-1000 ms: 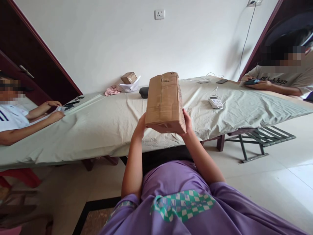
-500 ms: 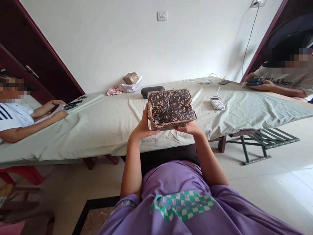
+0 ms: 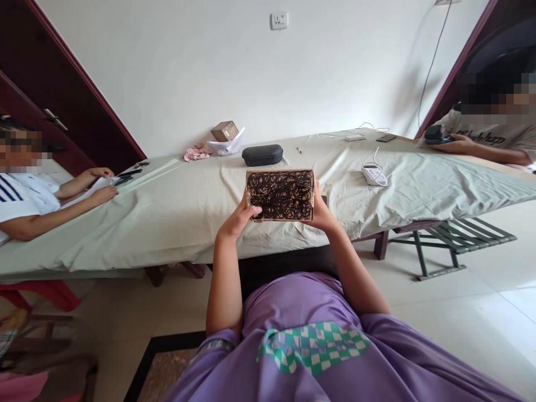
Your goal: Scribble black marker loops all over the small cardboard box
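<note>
A brown cardboard box [image 3: 281, 194], its facing side covered in looping black scribbles, is held between my two hands above the near part of the table. My left hand [image 3: 239, 219] grips its left side, the thumb lying on the scribbled face near the lower left corner. On the opposite side my right hand [image 3: 321, 209] is pressed against the edge, most of its fingers hidden behind the box. Just past my right hand a small piece of a dark object [image 3: 324, 199] shows on the cloth; what it is I cannot tell.
The table carries a pale cloth [image 3: 176, 223]. Behind the box lie a black case [image 3: 262, 155], a pink cloth [image 3: 197, 152] and a small carton [image 3: 225, 130] on a plastic bag. A white device with a cable [image 3: 374, 174] lies right. People sit at both ends; a folding stool [image 3: 473, 237] stands right.
The box has been tilted and lowered slightly, so a scribbled face points squarely at me. My left thumb has moved onto that face, and my right hand from the underside to the right side.
</note>
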Demonstrator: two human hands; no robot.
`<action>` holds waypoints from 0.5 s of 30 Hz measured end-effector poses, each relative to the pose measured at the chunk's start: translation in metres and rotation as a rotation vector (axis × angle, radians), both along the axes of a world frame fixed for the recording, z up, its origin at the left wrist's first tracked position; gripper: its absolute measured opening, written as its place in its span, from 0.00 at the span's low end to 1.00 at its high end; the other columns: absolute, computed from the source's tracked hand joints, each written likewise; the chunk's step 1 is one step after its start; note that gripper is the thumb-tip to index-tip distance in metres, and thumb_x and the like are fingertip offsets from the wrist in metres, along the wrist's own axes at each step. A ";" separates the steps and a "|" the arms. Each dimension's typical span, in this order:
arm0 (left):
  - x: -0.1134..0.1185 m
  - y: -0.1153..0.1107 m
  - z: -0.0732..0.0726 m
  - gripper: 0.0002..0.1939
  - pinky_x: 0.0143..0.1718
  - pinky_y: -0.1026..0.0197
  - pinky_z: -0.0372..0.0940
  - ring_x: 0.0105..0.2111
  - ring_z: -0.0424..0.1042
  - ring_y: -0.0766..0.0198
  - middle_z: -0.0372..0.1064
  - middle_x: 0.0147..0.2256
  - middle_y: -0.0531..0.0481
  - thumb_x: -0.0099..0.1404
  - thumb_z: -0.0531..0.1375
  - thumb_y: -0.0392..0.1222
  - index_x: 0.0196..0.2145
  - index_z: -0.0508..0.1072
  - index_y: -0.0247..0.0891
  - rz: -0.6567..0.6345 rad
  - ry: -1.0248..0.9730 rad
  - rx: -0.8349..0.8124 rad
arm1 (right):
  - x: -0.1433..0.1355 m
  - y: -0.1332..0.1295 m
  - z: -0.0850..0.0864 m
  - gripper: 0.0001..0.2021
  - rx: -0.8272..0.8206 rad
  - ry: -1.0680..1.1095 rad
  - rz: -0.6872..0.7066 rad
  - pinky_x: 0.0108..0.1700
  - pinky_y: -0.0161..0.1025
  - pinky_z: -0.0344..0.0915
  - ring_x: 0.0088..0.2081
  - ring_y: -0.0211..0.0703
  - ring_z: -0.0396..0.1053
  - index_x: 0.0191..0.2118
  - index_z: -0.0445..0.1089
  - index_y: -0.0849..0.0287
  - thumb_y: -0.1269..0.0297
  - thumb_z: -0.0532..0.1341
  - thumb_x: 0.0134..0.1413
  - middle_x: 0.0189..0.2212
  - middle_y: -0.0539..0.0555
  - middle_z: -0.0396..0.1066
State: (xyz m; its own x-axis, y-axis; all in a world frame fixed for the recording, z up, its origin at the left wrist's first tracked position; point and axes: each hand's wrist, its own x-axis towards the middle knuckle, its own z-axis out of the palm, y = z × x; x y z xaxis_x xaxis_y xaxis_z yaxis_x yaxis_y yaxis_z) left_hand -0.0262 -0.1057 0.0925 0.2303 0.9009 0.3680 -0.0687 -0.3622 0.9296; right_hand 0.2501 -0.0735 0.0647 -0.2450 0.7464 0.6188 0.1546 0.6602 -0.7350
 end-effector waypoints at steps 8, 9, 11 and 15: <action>-0.001 -0.005 0.006 0.46 0.80 0.44 0.50 0.77 0.57 0.41 0.75 0.64 0.49 0.59 0.69 0.42 0.75 0.65 0.51 0.054 0.002 -0.003 | -0.008 0.010 -0.014 0.78 0.053 -0.001 -0.017 0.74 0.68 0.62 0.81 0.75 0.40 0.84 0.31 0.46 0.39 0.82 0.36 0.82 0.65 0.38; -0.001 -0.005 0.006 0.47 0.80 0.43 0.52 0.76 0.58 0.41 0.76 0.64 0.49 0.58 0.69 0.41 0.74 0.66 0.52 0.057 -0.016 -0.018 | -0.008 0.011 -0.015 0.77 0.056 0.001 -0.013 0.74 0.69 0.62 0.81 0.74 0.40 0.84 0.32 0.45 0.41 0.82 0.38 0.82 0.65 0.37; -0.001 -0.003 0.006 0.46 0.79 0.44 0.54 0.75 0.60 0.42 0.76 0.64 0.52 0.57 0.68 0.39 0.73 0.68 0.55 0.105 -0.047 -0.041 | -0.009 0.013 -0.018 0.75 0.056 0.009 -0.002 0.74 0.69 0.62 0.81 0.74 0.43 0.84 0.32 0.46 0.44 0.82 0.39 0.82 0.66 0.38; 0.001 0.011 -0.002 0.41 0.77 0.46 0.57 0.75 0.60 0.43 0.73 0.68 0.54 0.59 0.71 0.43 0.70 0.72 0.56 0.124 -0.071 -0.071 | -0.011 0.017 -0.022 0.79 -0.038 0.029 -0.003 0.74 0.69 0.62 0.80 0.75 0.43 0.84 0.29 0.50 0.45 0.82 0.37 0.82 0.69 0.37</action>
State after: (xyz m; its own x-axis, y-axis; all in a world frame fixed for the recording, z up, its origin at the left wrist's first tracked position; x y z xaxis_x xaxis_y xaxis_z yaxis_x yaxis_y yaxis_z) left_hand -0.0248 -0.0948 0.0901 0.0918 0.9452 0.3134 -0.0939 -0.3051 0.9477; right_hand 0.2391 -0.0561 0.0426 -0.2251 0.7701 0.5969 0.1343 0.6313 -0.7638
